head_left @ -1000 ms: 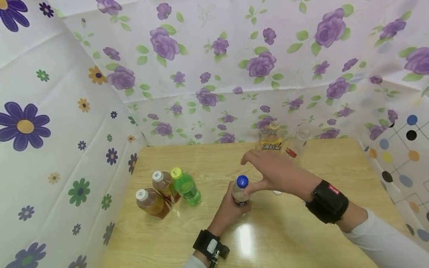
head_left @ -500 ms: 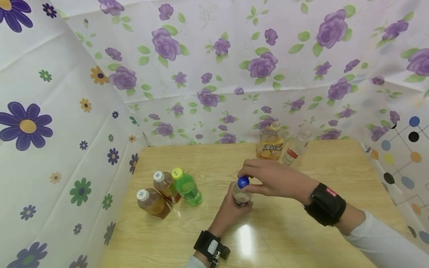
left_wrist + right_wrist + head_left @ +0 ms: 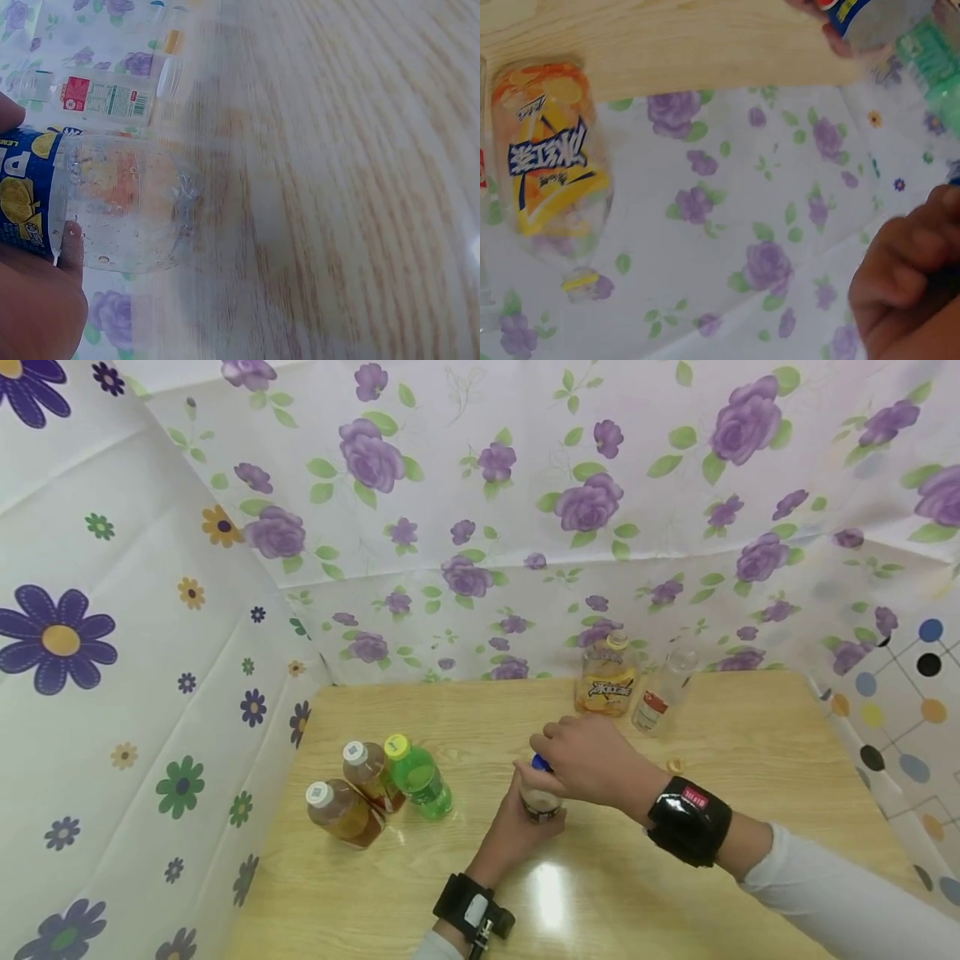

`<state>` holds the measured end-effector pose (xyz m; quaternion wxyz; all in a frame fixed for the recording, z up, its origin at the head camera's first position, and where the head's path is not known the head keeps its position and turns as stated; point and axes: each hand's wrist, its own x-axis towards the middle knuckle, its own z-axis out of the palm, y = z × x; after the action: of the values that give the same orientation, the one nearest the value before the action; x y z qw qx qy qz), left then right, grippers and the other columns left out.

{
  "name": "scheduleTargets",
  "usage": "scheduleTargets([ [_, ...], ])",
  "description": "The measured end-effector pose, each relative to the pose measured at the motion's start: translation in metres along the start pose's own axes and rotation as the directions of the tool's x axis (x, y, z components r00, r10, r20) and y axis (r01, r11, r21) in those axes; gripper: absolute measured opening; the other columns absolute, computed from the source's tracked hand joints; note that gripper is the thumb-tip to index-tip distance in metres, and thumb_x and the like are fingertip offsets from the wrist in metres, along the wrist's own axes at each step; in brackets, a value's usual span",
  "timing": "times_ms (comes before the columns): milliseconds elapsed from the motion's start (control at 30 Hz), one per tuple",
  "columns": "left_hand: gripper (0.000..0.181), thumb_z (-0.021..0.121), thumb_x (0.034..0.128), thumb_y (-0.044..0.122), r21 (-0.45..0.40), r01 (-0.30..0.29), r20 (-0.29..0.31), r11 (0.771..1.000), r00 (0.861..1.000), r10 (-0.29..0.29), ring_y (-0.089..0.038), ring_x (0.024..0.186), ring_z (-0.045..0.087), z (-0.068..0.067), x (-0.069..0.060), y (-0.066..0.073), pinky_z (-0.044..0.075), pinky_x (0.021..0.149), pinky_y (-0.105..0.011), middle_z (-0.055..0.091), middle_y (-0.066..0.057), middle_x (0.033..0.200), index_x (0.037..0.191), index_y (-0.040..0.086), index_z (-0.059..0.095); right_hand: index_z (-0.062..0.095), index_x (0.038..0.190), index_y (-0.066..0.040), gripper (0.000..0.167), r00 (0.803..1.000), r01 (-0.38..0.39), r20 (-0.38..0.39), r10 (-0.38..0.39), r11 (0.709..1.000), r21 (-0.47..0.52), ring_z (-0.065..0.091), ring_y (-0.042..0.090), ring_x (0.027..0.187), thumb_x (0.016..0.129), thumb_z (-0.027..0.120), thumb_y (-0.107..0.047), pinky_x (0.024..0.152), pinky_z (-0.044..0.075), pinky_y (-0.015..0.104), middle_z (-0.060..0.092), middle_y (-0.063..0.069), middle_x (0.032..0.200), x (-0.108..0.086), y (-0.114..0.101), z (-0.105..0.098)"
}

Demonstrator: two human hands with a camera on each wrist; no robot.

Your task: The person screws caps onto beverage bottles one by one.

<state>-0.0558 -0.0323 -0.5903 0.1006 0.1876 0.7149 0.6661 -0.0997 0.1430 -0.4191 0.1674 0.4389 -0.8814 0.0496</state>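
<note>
A clear plastic bottle (image 3: 542, 802) with a blue cap (image 3: 540, 763) stands upright at the middle of the table. My left hand (image 3: 513, 822) grips it round the body. In the left wrist view, its blue label with lemon pictures (image 3: 28, 191) shows above a see-through lower part with droplets inside. From the right, my right hand (image 3: 588, 758) holds the blue cap between thumb and curled fingers, which cover most of it. The right wrist view catches these curled fingers (image 3: 904, 262) at its edge.
Left of my hands stand two brown drink bottles with white caps (image 3: 347, 814) and a green bottle (image 3: 422, 781) with a yellow cap. An uncapped iced tea bottle (image 3: 606, 685) and a clear bottle (image 3: 649, 711) stand behind. A loose yellow cap (image 3: 675, 766) lies by my right wrist.
My right hand has come down from spread fingers beside the bottle to a grip on the blue cap, and its wrist has turned. The left hand keeps its hold, unmoved.
</note>
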Motion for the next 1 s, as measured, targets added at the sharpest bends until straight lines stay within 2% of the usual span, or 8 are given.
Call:
scheduleTargets([
  [100, 0.083, 0.078, 0.0951, 0.017, 0.03, 0.034, -0.01, 0.999, 0.999, -0.034, -0.018, 0.133, 0.056, 0.0, -0.001, 0.002, 0.047, 0.109, -0.042, 0.054, 0.007, 0.149, 0.161, 0.037, 0.033, 0.044, 0.063, -0.021, 0.063, 0.992, -0.127, 0.024, 0.127, 0.992, -0.008, 0.028, 0.007, 0.047, 0.104, 0.048, -0.068, 0.042, 0.02, 0.025, 0.031, -0.009, 0.056, -0.001, -0.008, -0.003],
  [200, 0.075, 0.078, 0.0943, 0.019, 0.059, 0.055, -0.018, 0.997, 0.998, -0.054, -0.016, 0.131, 0.056, 0.001, -0.001, 0.003, 0.046, 0.11, -0.043, 0.056, 0.006, 0.144, 0.156, 0.035, 0.039, 0.061, 0.075, -0.016, 0.067, 0.982, -0.171, 0.08, 0.171, 0.985, -0.003, 0.033, 0.007, 0.047, 0.1, 0.048, -0.077, 0.04, 0.024, 0.024, 0.042, -0.007, 0.06, -0.003, -0.011, -0.01],
  [333, 0.077, 0.078, 0.0963, 0.018, 0.032, 0.027, -0.011, 0.999, 1.0, -0.027, -0.018, 0.13, 0.057, 0.001, 0.0, 0.002, 0.049, 0.106, -0.042, 0.054, 0.005, 0.147, 0.157, 0.037, 0.034, 0.064, 0.106, -0.016, 0.043, 0.991, -0.022, 0.132, 0.011, 0.996, 0.086, 0.044, 0.008, 0.062, 0.106, 0.058, -0.058, 0.051, 0.038, 0.023, 0.051, -0.007, 0.083, -0.004, -0.004, -0.017],
  [433, 0.079, 0.077, 0.0974, 0.017, 0.0, -0.001, 0.002, 1.0, 1.0, 0.001, -0.02, 0.128, 0.058, 0.001, 0.001, 0.001, 0.052, 0.101, -0.041, 0.054, 0.006, 0.148, 0.158, 0.04, 0.032, 0.056, 0.101, -0.019, 0.024, 0.985, 0.097, 0.127, -0.116, 0.985, 0.142, 0.042, 0.009, 0.067, 0.108, 0.064, -0.04, 0.06, 0.038, 0.025, 0.045, -0.009, 0.083, -0.004, 0.001, -0.017],
  [533, 0.075, 0.076, 0.0979, 0.017, -0.012, -0.003, 0.018, 1.0, 1.0, 0.003, -0.02, 0.123, 0.059, 0.002, 0.002, 0.0, 0.053, 0.098, -0.039, 0.056, 0.007, 0.145, 0.156, 0.042, 0.035, 0.048, 0.093, -0.018, 0.029, 0.992, 0.086, 0.084, -0.097, 0.988, 0.125, 0.035, 0.008, 0.061, 0.107, 0.066, -0.036, 0.055, 0.031, 0.024, 0.036, -0.009, 0.074, -0.004, 0.0, -0.012],
  [767, 0.08, 0.077, 0.0973, 0.019, 0.007, 0.01, -0.018, 1.0, 1.0, -0.009, -0.018, 0.125, 0.059, 0.0, 0.003, -0.001, 0.051, 0.101, -0.039, 0.057, 0.009, 0.143, 0.159, 0.043, 0.032, 0.044, 0.088, -0.015, 0.029, 0.995, -0.09, -0.03, 0.093, 0.992, 0.089, 0.025, 0.005, 0.045, 0.108, 0.058, -0.031, 0.042, 0.02, 0.022, 0.027, -0.01, 0.058, 0.002, -0.016, 0.003],
  [867, 0.077, 0.076, 0.098, 0.018, -0.002, 0.002, -0.011, 1.0, 1.0, -0.002, -0.018, 0.126, 0.059, 0.0, 0.002, -0.002, 0.052, 0.101, -0.04, 0.057, 0.008, 0.145, 0.158, 0.042, 0.034, 0.044, 0.089, -0.015, 0.029, 0.998, -0.039, -0.035, 0.042, 0.996, 0.086, 0.027, 0.005, 0.047, 0.109, 0.057, -0.032, 0.044, 0.021, 0.022, 0.028, -0.01, 0.061, 0.001, -0.014, 0.005],
  [1000, 0.073, 0.076, 0.0984, 0.018, 0.003, -0.005, -0.011, 1.0, 1.0, 0.005, -0.019, 0.128, 0.058, 0.0, 0.001, -0.003, 0.051, 0.103, -0.04, 0.056, 0.008, 0.146, 0.156, 0.04, 0.036, 0.049, 0.091, -0.016, 0.028, 0.99, 0.138, -0.024, -0.137, 0.986, 0.089, 0.032, 0.008, 0.059, 0.11, 0.058, -0.036, 0.053, 0.029, 0.024, 0.035, -0.008, 0.072, -0.003, 0.0, 0.005],
])
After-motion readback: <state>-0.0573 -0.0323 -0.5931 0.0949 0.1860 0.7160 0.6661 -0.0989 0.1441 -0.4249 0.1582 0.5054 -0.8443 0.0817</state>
